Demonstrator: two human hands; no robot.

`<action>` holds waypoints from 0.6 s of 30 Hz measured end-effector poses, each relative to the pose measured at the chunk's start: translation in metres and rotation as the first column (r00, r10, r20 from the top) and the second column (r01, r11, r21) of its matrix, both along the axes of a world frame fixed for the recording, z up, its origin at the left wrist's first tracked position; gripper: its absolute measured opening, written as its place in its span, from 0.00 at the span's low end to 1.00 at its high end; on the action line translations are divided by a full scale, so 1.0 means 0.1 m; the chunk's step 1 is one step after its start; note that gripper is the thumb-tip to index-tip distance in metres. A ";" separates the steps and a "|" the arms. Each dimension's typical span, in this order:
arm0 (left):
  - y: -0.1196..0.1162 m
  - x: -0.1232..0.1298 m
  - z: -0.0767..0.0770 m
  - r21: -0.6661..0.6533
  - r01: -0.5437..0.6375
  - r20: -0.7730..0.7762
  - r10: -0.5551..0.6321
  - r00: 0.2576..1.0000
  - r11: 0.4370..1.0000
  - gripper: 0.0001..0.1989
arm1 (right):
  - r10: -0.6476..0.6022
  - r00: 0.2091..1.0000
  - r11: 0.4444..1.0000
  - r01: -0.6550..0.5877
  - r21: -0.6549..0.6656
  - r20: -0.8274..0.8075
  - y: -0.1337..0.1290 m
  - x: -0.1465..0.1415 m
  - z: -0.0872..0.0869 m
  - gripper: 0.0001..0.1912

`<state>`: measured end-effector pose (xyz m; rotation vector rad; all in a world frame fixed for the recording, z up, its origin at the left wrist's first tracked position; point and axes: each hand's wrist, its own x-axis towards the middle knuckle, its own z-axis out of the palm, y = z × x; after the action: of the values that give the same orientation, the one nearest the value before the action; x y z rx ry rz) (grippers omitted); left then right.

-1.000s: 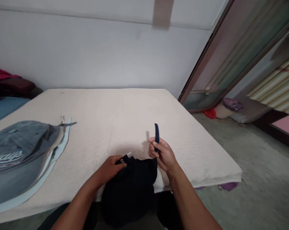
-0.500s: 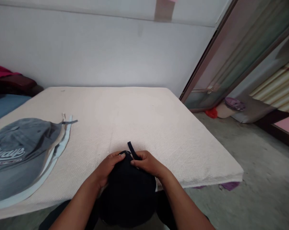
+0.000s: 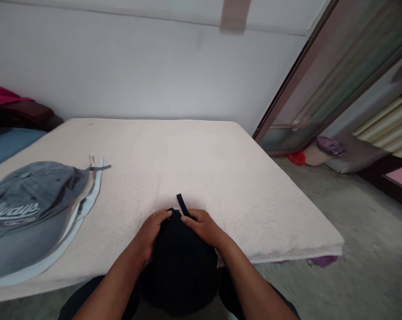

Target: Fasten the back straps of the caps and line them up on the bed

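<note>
A black cap [image 3: 184,266] hangs over the near edge of the bed, between my forearms. My left hand [image 3: 154,229] pinches its far left rim, thumb on top. On the right side of that rim, my right hand [image 3: 203,224] is closed with the thumb pressed on the cloth, beside the root of a narrow black strap [image 3: 181,203]. The strap's free end sticks up and away over the bed cover. The fingers under the cloth are hidden. To the left lies a stack of caps, with a grey cap [image 3: 30,195] with white lettering on top and pale ones beneath.
A cream textured cover [image 3: 154,151] spreads over the bed up to a white wall [image 3: 137,71]. Blue and pink cloth and a dark red object [image 3: 27,111] sit at the far left. On the floor at right stands a bin [image 3: 317,153] with a purple liner.
The view has shifted slightly, so the bed and stack sit a little further right. My left thumb and the cap's rim have moved slightly; both hands keep their hold.
</note>
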<state>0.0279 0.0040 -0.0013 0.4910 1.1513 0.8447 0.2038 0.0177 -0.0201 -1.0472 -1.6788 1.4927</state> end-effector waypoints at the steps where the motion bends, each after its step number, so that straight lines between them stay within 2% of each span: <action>1: 0.00 0.00 0.01 0.019 0.012 -0.002 -0.012 1.000 1.000 0.08 | -0.014 1.000 1.000 0.014 0.022 0.005 0.00 0.00 0.01 0.15; 4: -0.01 0.01 0.03 0.087 0.046 -0.015 -0.045 0.999 0.995 0.07 | -0.065 0.998 0.998 0.065 0.025 -0.011 0.01 0.02 0.03 0.18; 8: -0.01 0.02 0.04 0.138 0.073 -0.013 -0.072 0.997 0.988 0.08 | -0.102 0.988 0.985 0.084 -0.154 -0.112 0.02 0.08 0.07 0.13; 11: -0.01 0.01 0.02 0.173 0.094 -0.059 -0.085 0.995 0.980 0.10 | -0.187 0.957 0.957 0.127 -0.259 -0.222 0.04 0.16 0.10 0.10; 15: 0.00 0.01 -0.01 0.214 0.095 -0.146 -0.065 0.987 0.972 0.11 | -0.220 0.912 0.931 0.089 -0.355 -0.347 0.05 0.24 0.16 0.10; 18: -0.01 0.02 0.00 0.241 0.131 -0.118 -0.105 0.987 0.962 0.09 | -0.204 0.908 0.929 0.061 -0.365 -0.366 0.04 0.27 0.18 0.14</action>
<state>0.0301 0.0034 -0.0014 0.8118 1.1041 0.8716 0.2311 0.0219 -0.0017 -0.9300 -1.0611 1.8069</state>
